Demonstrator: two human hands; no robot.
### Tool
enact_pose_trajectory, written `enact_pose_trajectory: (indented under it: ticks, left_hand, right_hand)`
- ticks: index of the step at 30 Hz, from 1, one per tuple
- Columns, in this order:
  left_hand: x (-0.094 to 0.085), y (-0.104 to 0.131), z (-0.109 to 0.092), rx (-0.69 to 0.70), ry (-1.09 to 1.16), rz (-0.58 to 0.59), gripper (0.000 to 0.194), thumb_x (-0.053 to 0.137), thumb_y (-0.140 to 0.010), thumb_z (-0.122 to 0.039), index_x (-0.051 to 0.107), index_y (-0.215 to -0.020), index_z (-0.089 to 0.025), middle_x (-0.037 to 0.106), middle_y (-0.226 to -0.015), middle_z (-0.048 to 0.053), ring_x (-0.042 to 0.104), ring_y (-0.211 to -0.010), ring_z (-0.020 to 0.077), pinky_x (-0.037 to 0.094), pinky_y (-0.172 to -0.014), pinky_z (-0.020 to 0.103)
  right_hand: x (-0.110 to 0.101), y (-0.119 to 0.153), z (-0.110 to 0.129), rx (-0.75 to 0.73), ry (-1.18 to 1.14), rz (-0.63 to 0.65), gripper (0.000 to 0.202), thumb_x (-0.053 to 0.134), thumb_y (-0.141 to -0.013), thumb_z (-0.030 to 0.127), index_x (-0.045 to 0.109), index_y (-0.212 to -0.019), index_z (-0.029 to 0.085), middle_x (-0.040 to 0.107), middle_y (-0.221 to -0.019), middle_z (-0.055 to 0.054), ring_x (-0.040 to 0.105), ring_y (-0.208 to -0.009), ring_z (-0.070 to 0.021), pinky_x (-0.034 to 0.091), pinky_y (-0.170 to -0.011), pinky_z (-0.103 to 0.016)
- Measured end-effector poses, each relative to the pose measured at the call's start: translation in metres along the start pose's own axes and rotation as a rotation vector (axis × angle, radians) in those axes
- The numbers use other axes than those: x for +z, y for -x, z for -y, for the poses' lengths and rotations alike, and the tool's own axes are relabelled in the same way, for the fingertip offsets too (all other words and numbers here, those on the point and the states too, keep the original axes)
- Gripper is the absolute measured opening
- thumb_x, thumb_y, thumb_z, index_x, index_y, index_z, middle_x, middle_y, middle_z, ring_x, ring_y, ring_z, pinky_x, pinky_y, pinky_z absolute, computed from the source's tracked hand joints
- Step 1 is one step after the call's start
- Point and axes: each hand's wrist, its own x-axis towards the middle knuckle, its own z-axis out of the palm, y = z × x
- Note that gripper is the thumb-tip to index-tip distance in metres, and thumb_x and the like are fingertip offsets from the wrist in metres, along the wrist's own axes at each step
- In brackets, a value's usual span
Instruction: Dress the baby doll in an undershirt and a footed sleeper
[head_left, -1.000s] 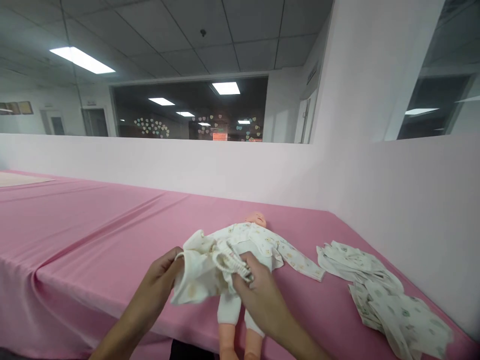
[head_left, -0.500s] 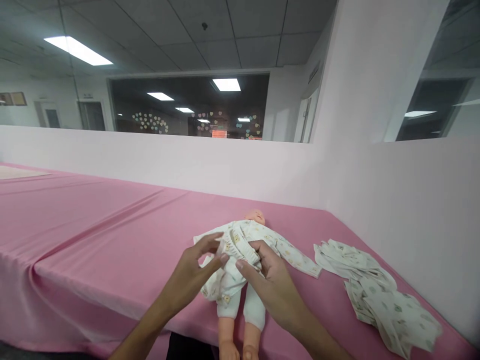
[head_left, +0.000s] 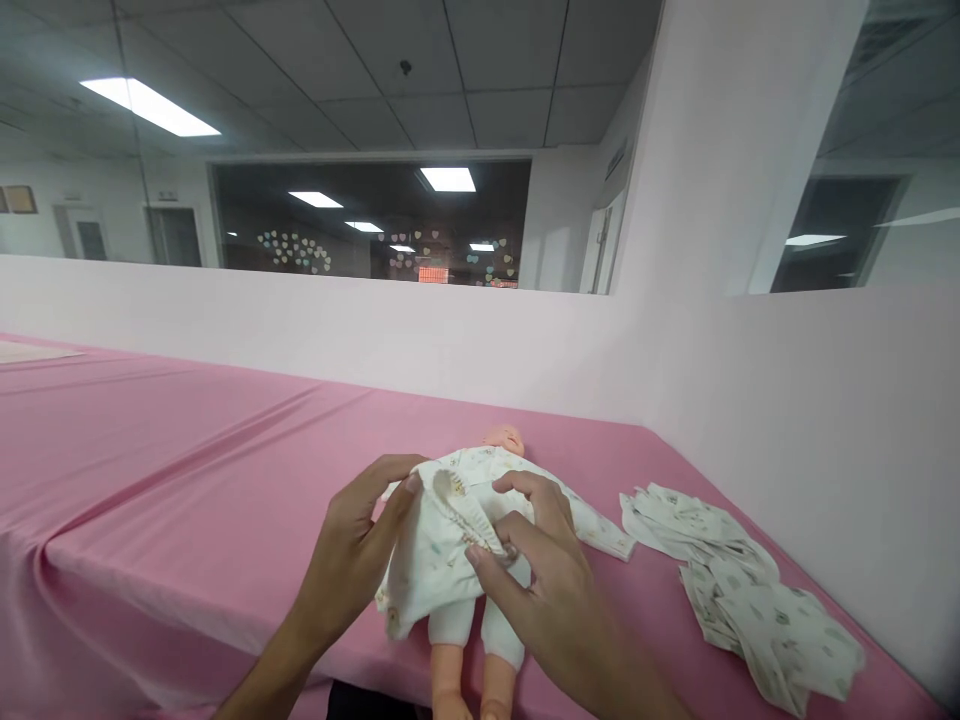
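A baby doll (head_left: 448, 665) lies on its back with its head at the far end, wearing a white patterned top (head_left: 581, 510) with the sleeves spread and white leggings. Above its middle hangs a pair of white printed baby pants (head_left: 431, 560) with a gathered elastic waistband. My left hand (head_left: 349, 545) pinches the waistband's left end between thumb and fingers. At the right end, my right hand (head_left: 559, 575) holds the band near the thumb, its index finger raised and bent. The pants hide the doll's belly and part of its top.
A pink cloth (head_left: 225, 440) covers the table, wrinkled on the left. Two crumpled white printed garments (head_left: 697, 525) lie at the right, beside the wall (head_left: 825, 420). A low white wall with windows runs along the back. A pale flat item (head_left: 34, 352) rests at the far left.
The bunched pants have opened out and hang lower and wider. My left hand has moved left with its end of the waistband; my right index finger has lifted. The view has shifted slightly.
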Motion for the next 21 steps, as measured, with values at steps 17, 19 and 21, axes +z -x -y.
enact_pose_trajectory:
  ticks: [17, 19, 21]
  left_hand:
    - [0.043, -0.015, -0.02, 0.127, -0.138, 0.15, 0.026, 0.036, -0.1, -0.029, 0.057, -0.087, -0.021, 0.058, -0.09, 0.003, 0.051, -0.089, 0.0167, 0.042, -0.08, 0.03]
    - [0.049, -0.013, -0.016, 0.159, -0.194, 0.187, 0.027, 0.035, -0.1, -0.028, 0.058, -0.085, -0.021, 0.057, -0.093, 0.004, 0.05, -0.092, 0.018, 0.042, -0.082, 0.033]
    - [0.058, -0.007, -0.012, 0.166, -0.319, 0.112, 0.025, 0.038, -0.098, -0.027, 0.06, -0.089, -0.021, 0.055, -0.096, 0.005, 0.05, -0.094, 0.0197, 0.042, -0.081, 0.035]
  right_hand:
    - [0.001, 0.01, 0.005, -0.037, 0.217, -0.171, 0.006, 0.055, -0.086, 0.019, 0.054, -0.084, 0.024, 0.058, -0.08, -0.003, 0.053, -0.074, -0.0192, 0.041, -0.064, -0.032]
    - [-0.002, 0.003, -0.001, 0.162, 0.125, -0.102, 0.022, 0.058, -0.083, 0.024, 0.043, -0.066, 0.023, 0.051, -0.071, 0.0, 0.048, -0.066, -0.0165, 0.037, -0.057, -0.029]
    - [-0.002, -0.003, -0.009, 0.327, -0.057, -0.002, 0.033, 0.057, -0.083, 0.03, 0.035, -0.06, 0.022, 0.042, -0.062, 0.003, 0.041, -0.058, -0.0137, 0.032, -0.051, -0.027]
